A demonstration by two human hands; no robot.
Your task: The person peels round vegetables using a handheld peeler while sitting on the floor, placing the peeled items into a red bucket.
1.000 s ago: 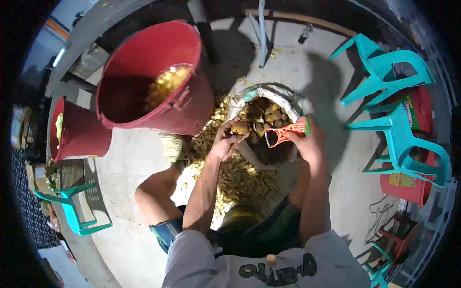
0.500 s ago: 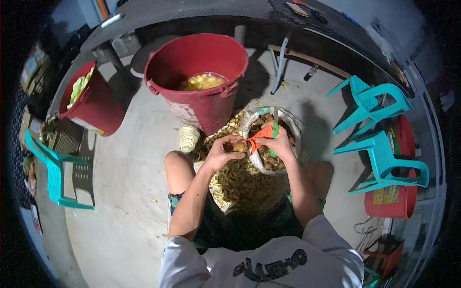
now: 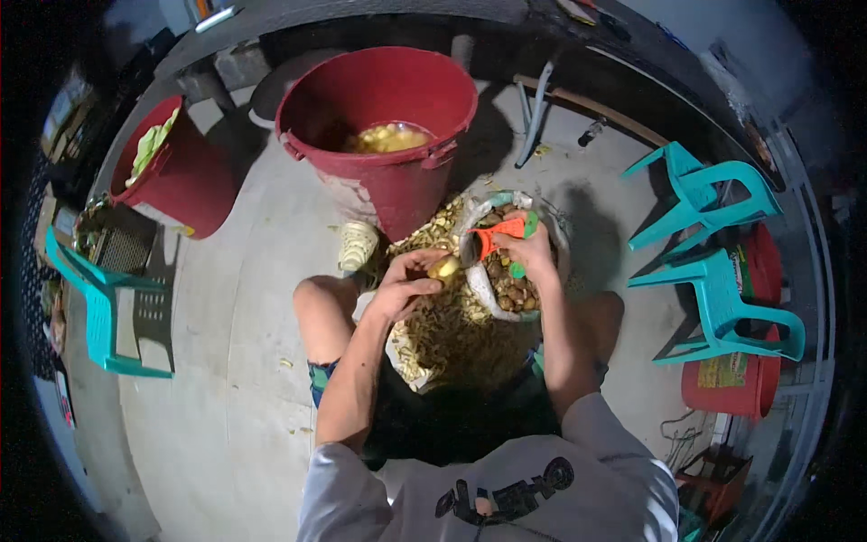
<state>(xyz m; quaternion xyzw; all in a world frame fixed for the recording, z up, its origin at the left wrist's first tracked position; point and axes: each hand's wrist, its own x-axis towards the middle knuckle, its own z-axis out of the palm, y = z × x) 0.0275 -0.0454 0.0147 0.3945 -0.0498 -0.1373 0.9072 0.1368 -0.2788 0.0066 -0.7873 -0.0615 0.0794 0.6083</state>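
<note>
My left hand (image 3: 406, 285) holds a partly peeled potato (image 3: 444, 267), a pale yellow patch showing on the side toward the right. In my right hand (image 3: 535, 251) is an orange and green peeler (image 3: 495, 237), its head a little apart from the potato. Just beyond and beneath my right hand stands a white sack (image 3: 481, 287) of brown unpeeled potatoes (image 3: 517, 294). A heap of peelings (image 3: 452, 339) lies between my legs, below my hands, and reaches toward the big red tub.
A big red tub (image 3: 379, 181) with peeled potatoes (image 3: 388, 138) in liquid stands ahead. Left are a smaller red bucket (image 3: 194, 194) with green leaves and a teal chair (image 3: 104, 312). Two teal chairs (image 3: 718, 294) stand right, by red buckets (image 3: 736, 384). A dark table (image 3: 361, 23) spans the back.
The peeler has moved off the potato, up and to the right. A larger pale peeled patch now shows on the potato. The view has shifted slightly.
</note>
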